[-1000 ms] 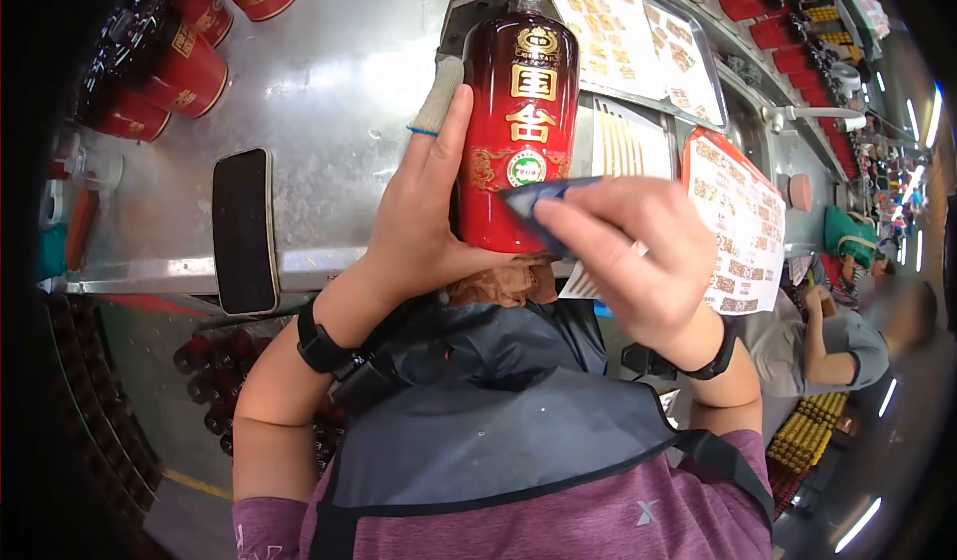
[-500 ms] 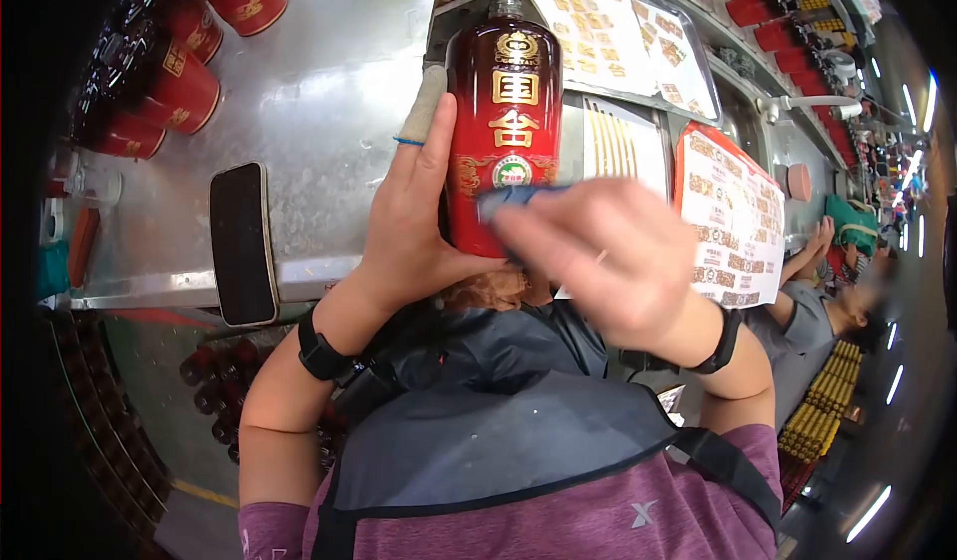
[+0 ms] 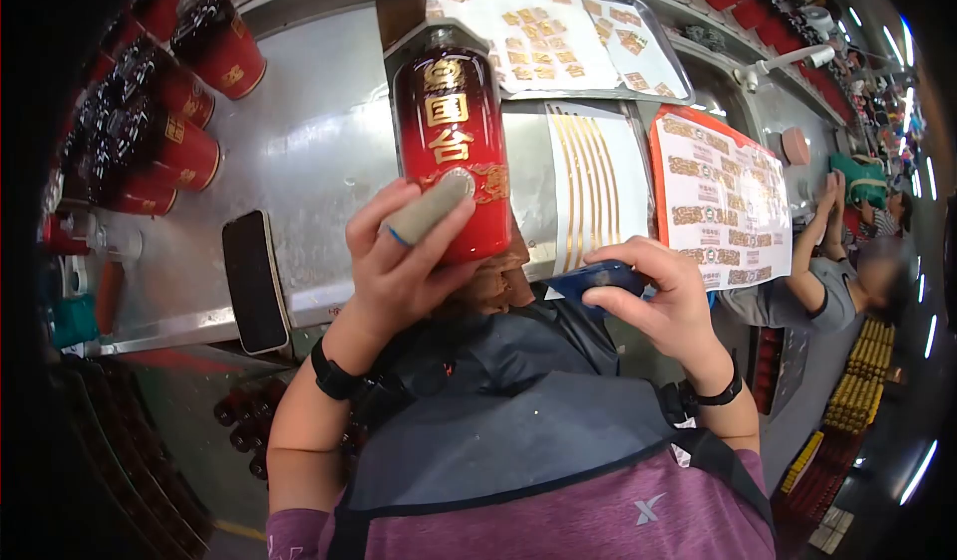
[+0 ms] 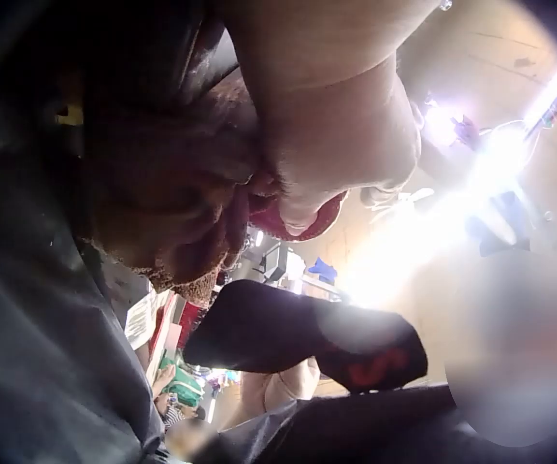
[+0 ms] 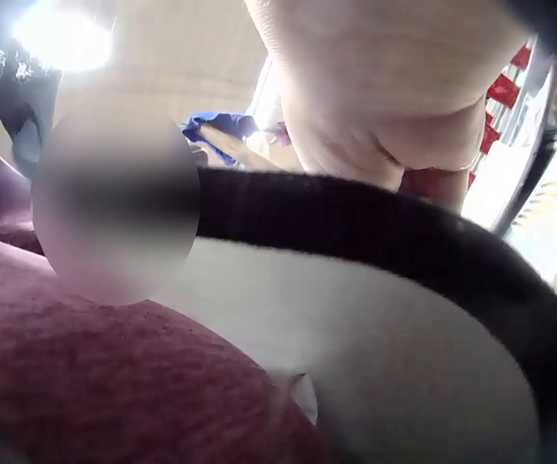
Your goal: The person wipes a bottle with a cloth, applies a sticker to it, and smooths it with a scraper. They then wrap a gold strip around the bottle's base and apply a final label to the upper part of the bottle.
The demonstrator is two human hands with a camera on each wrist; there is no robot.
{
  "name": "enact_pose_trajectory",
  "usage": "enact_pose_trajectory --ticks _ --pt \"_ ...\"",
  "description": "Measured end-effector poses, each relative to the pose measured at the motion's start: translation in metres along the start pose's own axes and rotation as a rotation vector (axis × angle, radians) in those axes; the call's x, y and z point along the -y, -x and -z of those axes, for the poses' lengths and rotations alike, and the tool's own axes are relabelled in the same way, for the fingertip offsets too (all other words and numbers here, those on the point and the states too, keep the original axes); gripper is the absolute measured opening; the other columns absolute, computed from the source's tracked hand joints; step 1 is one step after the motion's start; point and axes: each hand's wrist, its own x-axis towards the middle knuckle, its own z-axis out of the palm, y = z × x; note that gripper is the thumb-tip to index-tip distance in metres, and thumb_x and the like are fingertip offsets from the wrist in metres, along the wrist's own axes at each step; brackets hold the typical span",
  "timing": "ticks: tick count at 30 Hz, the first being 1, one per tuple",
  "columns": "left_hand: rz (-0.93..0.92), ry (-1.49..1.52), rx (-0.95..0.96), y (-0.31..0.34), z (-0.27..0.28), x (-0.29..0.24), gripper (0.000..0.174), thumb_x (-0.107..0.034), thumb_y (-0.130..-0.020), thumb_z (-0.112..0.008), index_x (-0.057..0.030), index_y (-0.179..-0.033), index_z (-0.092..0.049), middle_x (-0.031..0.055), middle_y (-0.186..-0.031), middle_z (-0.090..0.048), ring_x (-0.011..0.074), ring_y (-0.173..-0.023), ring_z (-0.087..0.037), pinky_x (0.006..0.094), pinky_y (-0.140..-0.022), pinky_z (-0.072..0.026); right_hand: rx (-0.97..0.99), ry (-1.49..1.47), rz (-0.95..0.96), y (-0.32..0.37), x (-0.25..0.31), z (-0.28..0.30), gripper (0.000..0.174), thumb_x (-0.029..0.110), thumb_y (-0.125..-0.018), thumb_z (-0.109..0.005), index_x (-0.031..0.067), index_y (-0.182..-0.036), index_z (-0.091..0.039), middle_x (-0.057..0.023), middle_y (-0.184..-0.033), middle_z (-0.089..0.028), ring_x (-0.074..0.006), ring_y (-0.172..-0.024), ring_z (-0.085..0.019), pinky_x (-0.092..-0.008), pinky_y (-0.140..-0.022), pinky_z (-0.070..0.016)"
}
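A dark red bottle [image 3: 481, 231] with gold characters lies neck away from the body at the metal table's near edge. Across its lower front stretches the left hand [image 3: 404, 256], a covered fingertip pressing on the gold-patterned band and the thumb beside the base. The left wrist view shows the left hand [image 4: 331, 116] by the red base [image 4: 302, 220]. To the right of the bottle, the right hand [image 3: 666, 306] pinches a dark blue piece [image 3: 598, 283] between thumb and fingers, apart from the bottle. In the right wrist view the right hand [image 5: 385, 97] hides its own fingertips.
A phone [image 3: 255, 281] lies left on the metal table [image 3: 309, 131]. Several red bottles [image 3: 221, 53] stand at upper left. Gold strips [image 3: 590, 186], a label sheet [image 3: 720, 196] and a tray [image 3: 638, 46] lie to the right. Another person [image 3: 847, 281] is at far right.
The left fingers have moved from the bottle's left side onto its front. The right hand has drawn away from the bottle with the blue piece. The bottle's band has turned rightward.
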Motion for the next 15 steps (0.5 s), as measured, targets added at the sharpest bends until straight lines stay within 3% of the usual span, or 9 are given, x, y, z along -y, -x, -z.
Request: enact_pose_trajectory --ticks 1,5,8,9,11,12,13,15 --pt "-0.085 -0.028 -0.014 0.000 0.001 0.001 0.057 -0.027 -0.071 -0.084 -0.0129 -0.124 -0.068 0.0052 -0.133 -0.059 0.0293 -0.123 -0.048 0.0436 -0.104 -0.0466 0.003 -0.063 -0.087 0.006 -0.004 0.000 0.031 0.011 -0.080 -0.080 0.0041 -0.108 -0.070 -0.0057 -0.087 -0.068 -0.0127 -0.076 -0.063 -0.0273 -0.064 -0.0484" --pt "-0.082 -0.133 0.101 -0.013 0.008 -0.009 0.049 -0.027 -0.077 -0.079 -0.0155 -0.123 -0.069 0.0019 -0.133 -0.060 0.0297 -0.126 -0.046 0.0440 -0.103 -0.0482 -0.054 -0.279 -0.204 0.024 -0.018 0.001 0.038 0.011 -0.081 -0.080 0.0040 -0.116 -0.066 -0.0045 -0.094 -0.069 -0.0084 -0.081 -0.062 -0.0257 -0.069 -0.0497" --pt "-0.071 -0.172 0.199 -0.020 0.014 -0.015 0.056 -0.030 -0.075 -0.078 -0.0153 -0.127 -0.067 0.0032 -0.137 -0.057 0.0329 -0.129 -0.046 0.0456 -0.103 -0.0470 -0.003 -0.226 -0.204 0.031 -0.020 0.003 0.042 0.008 -0.086 -0.076 0.0029 -0.126 -0.061 -0.0002 -0.095 -0.065 -0.0052 -0.084 -0.059 -0.0215 -0.073 -0.0479" --pt "-0.033 -0.188 0.236 -0.027 0.015 -0.016 0.060 -0.031 -0.073 -0.079 -0.0149 -0.129 -0.066 0.0038 -0.139 -0.056 0.0342 -0.130 -0.046 0.0461 -0.103 -0.0466 -0.020 -0.290 -0.294 0.034 -0.022 0.000 0.039 0.015 -0.088 -0.075 0.0050 -0.124 -0.063 -0.0048 -0.095 -0.067 -0.0093 -0.083 -0.060 -0.0247 -0.077 -0.0496" --pt "-0.010 -0.175 0.245 -0.025 0.014 -0.016 0.064 -0.032 -0.070 -0.079 -0.0145 -0.130 -0.065 0.0045 -0.141 -0.055 0.0370 -0.130 -0.045 0.0473 -0.103 -0.0456 -0.007 -0.245 -0.296 0.035 -0.034 -0.002 0.038 0.018 -0.093 -0.070 0.0071 -0.128 -0.061 -0.0051 -0.094 -0.067 -0.0093 -0.084 -0.059 -0.0248 -0.078 -0.0490" --pt "0.007 -0.133 0.254 -0.023 0.012 -0.014 0.070 -0.031 -0.069 -0.081 -0.0109 -0.133 -0.062 0.0112 -0.141 -0.054 0.0400 -0.131 -0.044 0.0491 -0.104 -0.0444 0.022 -0.273 -0.294 0.028 -0.032 0.005 0.038 0.019 -0.094 -0.068 0.0080 -0.130 -0.060 -0.0053 -0.094 -0.067 -0.0093 -0.084 -0.059 -0.0249 -0.079 -0.0487" --pt "-0.028 -0.142 0.225 -0.020 0.011 -0.014 0.070 -0.031 -0.069 -0.081 -0.0109 -0.133 -0.062 0.0112 -0.141 -0.054 0.0400 -0.131 -0.044 0.0491 -0.104 -0.0444 0.059 -0.309 -0.303 0.022 -0.028 0.010 0.038 0.019 -0.096 -0.065 0.0090 -0.132 -0.058 -0.0055 -0.094 -0.067 -0.0094 -0.085 -0.059 -0.0251 -0.080 -0.0485" --pt "0.080 -0.096 0.191 -0.016 0.008 -0.011 0.083 -0.031 -0.067 -0.082 -0.0054 -0.140 -0.051 0.0204 -0.143 -0.050 0.0431 -0.131 -0.043 0.0504 -0.106 -0.0408 0.027 -0.282 -0.220 0.005 -0.023 0.020 0.040 0.018 -0.098 -0.062 0.0087 -0.136 -0.055 -0.0051 -0.094 -0.066 -0.0091 -0.086 -0.059 -0.0253 -0.081 -0.0479"
